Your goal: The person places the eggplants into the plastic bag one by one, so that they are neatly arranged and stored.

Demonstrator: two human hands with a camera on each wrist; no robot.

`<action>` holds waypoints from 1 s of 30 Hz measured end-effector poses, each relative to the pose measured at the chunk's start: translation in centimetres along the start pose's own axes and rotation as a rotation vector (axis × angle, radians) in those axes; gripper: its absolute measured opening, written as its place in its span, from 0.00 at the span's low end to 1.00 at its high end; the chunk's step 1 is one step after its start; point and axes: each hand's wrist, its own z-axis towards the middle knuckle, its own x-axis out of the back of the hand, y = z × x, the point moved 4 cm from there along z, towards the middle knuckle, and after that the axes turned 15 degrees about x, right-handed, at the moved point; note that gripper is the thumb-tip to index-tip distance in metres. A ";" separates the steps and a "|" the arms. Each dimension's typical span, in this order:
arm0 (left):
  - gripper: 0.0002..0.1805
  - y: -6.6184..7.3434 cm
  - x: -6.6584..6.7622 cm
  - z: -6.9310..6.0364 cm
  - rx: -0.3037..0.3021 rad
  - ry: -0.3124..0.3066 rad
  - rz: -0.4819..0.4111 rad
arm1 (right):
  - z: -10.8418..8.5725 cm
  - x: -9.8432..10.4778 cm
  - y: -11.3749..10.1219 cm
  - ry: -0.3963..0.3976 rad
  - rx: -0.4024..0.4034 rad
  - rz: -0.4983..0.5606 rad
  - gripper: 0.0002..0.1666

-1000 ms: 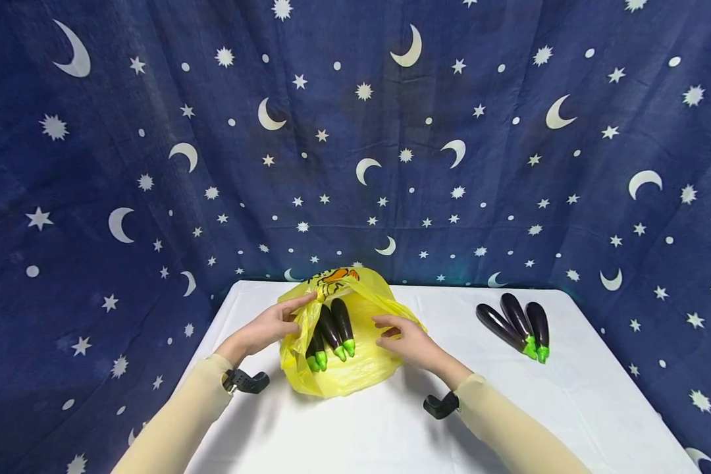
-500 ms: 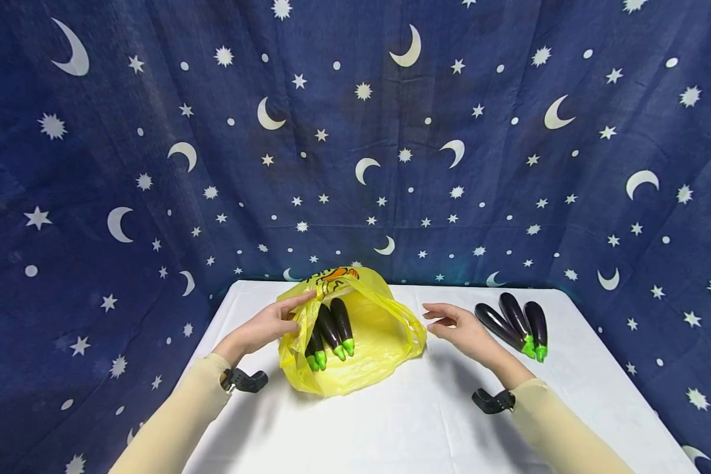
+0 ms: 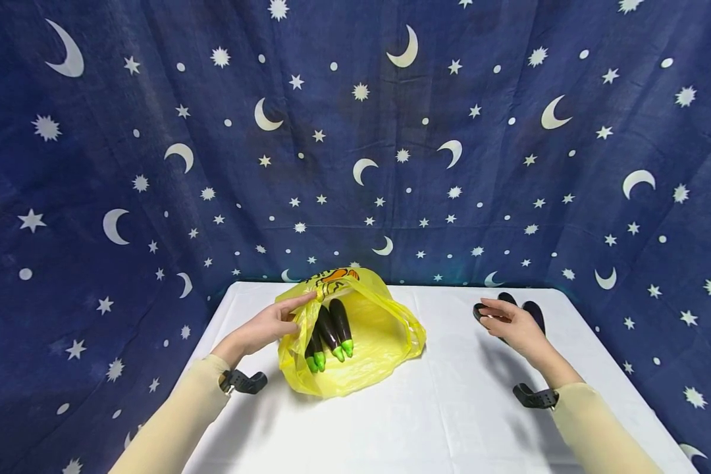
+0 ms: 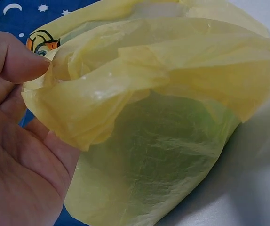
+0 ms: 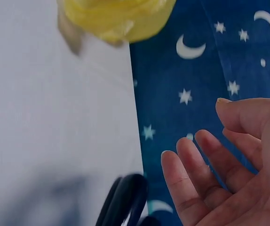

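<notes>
A yellow plastic bag [image 3: 382, 349] lies on its side with its mouth facing me, and several dark eggplants [image 3: 341, 326] with green stems rest inside. My left hand [image 3: 263, 331] pinches the left rim of the bag's mouth; in the left wrist view the thumb [image 4: 27, 63] presses the film against the fingers behind. Over at the right, my right hand [image 3: 521, 334] hovers above three eggplants [image 3: 533, 312], partly covering them. Its fingers are relaxed and hold nothing. In the right wrist view, dark eggplant ends [image 5: 128, 200] show beside the fingertips.
Both things stand on a table with a white cloth [image 3: 444, 408]. A navy curtain [image 3: 332, 243] with moons and stars hangs behind and at both sides. A black wrist camera [image 3: 533, 397] sits on the right wrist, another [image 3: 245, 382] on the left.
My right hand has left the bag's right rim and moved right to above the three eggplants. The bag's mouth has slackened on that side. My left hand stays at the rim.
</notes>
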 end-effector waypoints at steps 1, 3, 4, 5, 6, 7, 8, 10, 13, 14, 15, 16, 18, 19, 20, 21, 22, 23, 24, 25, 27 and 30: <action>0.45 0.0 0.0 0.0 0.002 -0.001 -0.003 | -0.1 0.3 0.3 0.006 -0.010 -0.004 0.38; 0.45 -0.1 0.0 0.0 0.003 -0.002 -0.005 | -0.2 1.1 0.9 0.016 -0.022 -0.007 0.39; 0.45 -0.1 0.0 0.0 0.002 -0.002 -0.004 | -0.3 1.4 1.3 0.023 -0.032 -0.007 0.40; 0.45 -0.2 0.0 0.0 0.002 0.001 -0.002 | -0.4 1.9 1.6 0.032 -0.042 0.000 0.40; 0.45 -0.2 0.1 0.0 0.001 0.003 0.000 | -0.5 2.3 1.9 0.037 -0.048 -0.002 0.41; 0.44 -0.3 0.1 0.0 0.000 0.007 0.003 | -0.6 2.8 2.2 0.044 -0.057 -0.003 0.41; 0.44 -0.3 0.2 0.0 0.000 0.013 0.007 | -0.7 3.2 2.5 0.050 -0.064 -0.008 0.41; 0.44 -0.4 0.2 -0.1 -0.002 0.023 0.015 | -1.0 4.0 3.2 0.067 -0.078 -0.021 0.41; 0.43 -0.4 0.3 -0.1 -0.005 0.033 0.024 | -1.3 5.1 4.1 0.094 -0.098 -0.046 0.40; 0.43 -0.4 0.3 -0.1 -0.005 0.033 0.027 | -1.5 5.4 4.4 0.104 -0.104 -0.061 0.40; 0.43 -0.5 0.3 -0.1 -0.004 0.032 0.028 | -1.6 5.8 4.7 0.115 -0.111 -0.081 0.39; 0.43 -0.5 0.3 -0.1 -0.004 0.031 0.030 | -1.6 6.1 5.0 0.126 -0.122 -0.107 0.39; 0.43 -0.5 0.3 -0.1 -0.001 0.026 0.028 | -1.8 6.7 5.6 0.150 -0.146 -0.159 0.39; 0.43 -0.5 0.3 -0.1 0.000 0.023 0.024 | -1.9 7.0 5.9 0.164 -0.164 -0.180 0.39; 0.43 -0.5 0.3 -0.2 0.001 0.022 0.022 | -2.0 7.3 6.2 0.177 -0.185 -0.203 0.40; 0.43 -0.5 0.3 -0.2 0.001 0.020 0.017 | -2.0 7.5 6.5 0.191 -0.206 -0.211 0.40; 0.43 -0.5 0.3 -0.2 0.001 0.018 0.013 | -2.1 7.7 6.7 0.204 -0.229 -0.209 0.41; 0.43 -0.5 0.3 -0.2 0.002 0.016 0.007 | -2.2 7.9 6.9 0.217 -0.250 -0.200 0.42; 0.43 -0.5 0.3 -0.2 0.002 0.016 0.003 | -2.3 8.1 7.1 0.231 -0.275 -0.188 0.43; 0.43 -0.6 0.3 -0.2 0.001 0.015 0.002 | -2.4 8.2 7.3 0.244 -0.298 -0.186 0.43; 0.43 -0.6 0.3 -0.3 0.000 0.016 -0.001 | -2.5 8.5 7.6 0.264 -0.330 -0.170 0.44; 0.43 -0.6 0.3 -0.3 -0.006 0.013 -0.007 | -2.7 8.7 8.2 0.283 -0.359 -0.167 0.45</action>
